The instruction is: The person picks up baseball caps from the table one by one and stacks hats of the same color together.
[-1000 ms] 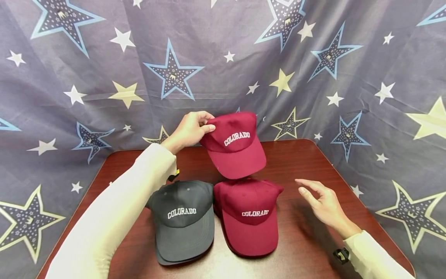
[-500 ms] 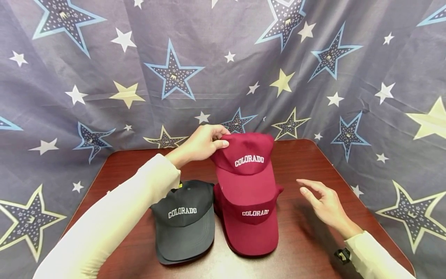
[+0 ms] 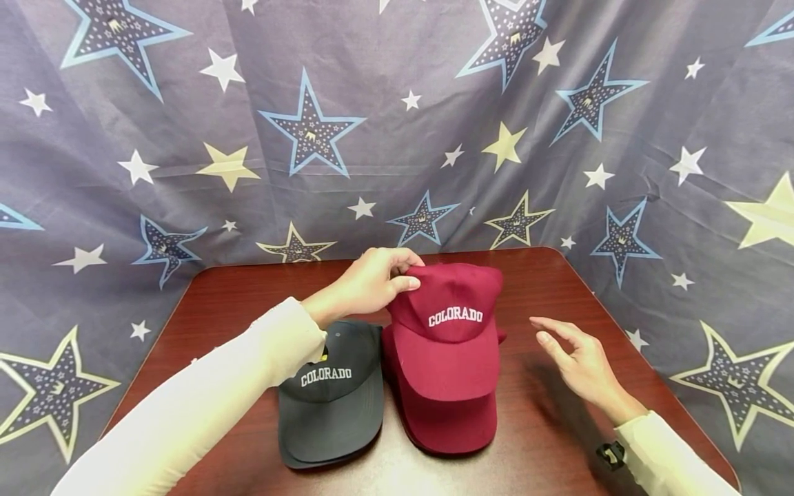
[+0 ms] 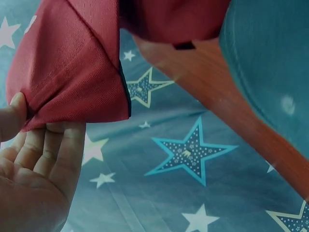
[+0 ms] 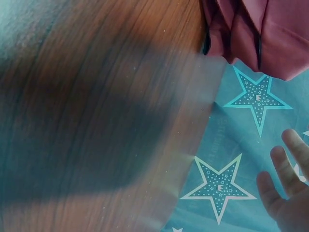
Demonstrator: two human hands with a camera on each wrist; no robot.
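1. Maroon cap (image 3: 448,329), lettered COLORADO: now down on top of the second maroon cap (image 3: 455,427), where a second ago held up in the air behind the pair on the worktop (image 3: 546,275).
2. Lowered in stages: half a second back hanging just over the stack with its brim covering the lower crown, now seated, lower brim showing only at the front edge.
3. Left hand (image 3: 372,282): pinching the cap's rear crown, thumb on top and fingers curled behind; in the wrist view the same fabric (image 4: 72,67) caught between thumb and fingers (image 4: 48,150).
4. Right hand (image 3: 577,362): released, fingers spread, hovering just right of the stack, touching nothing, in the same place as before.
5. Grey cap (image 3: 329,396): unmoved beside the stack, on the left.
6. Judgement: stacking of the two maroon caps seemingly near done, only letting go left.
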